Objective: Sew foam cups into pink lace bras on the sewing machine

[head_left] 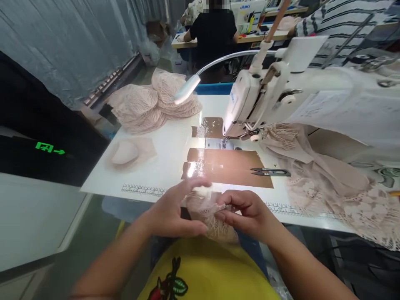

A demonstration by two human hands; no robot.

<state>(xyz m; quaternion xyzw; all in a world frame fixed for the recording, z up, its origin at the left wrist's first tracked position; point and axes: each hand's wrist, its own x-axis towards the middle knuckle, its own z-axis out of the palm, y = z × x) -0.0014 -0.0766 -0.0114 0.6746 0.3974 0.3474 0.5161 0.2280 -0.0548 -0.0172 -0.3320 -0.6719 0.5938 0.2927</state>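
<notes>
Just over the table's front edge, my two hands work on a beige lace bra cup [215,214]. My left hand [181,208] curls around its left side, fingers over the top and thumb underneath. With thumb and forefinger, my right hand [246,212] pinches the lace at the right edge. A white padded part shows at the top of the piece. Beyond my hands stands a white sewing machine [243,104], its needle area lit by a lamp [187,89]. Black thread snips [271,172] lie on the brown tape to the right.
Stacked lace cups [140,104] fill the table's back left. A single cup on sheer fabric [126,152] lies in front of them. Beige lace fabric [337,183] is heaped at the right, hanging over the edge. Two people [214,37] [340,29] are behind the machine.
</notes>
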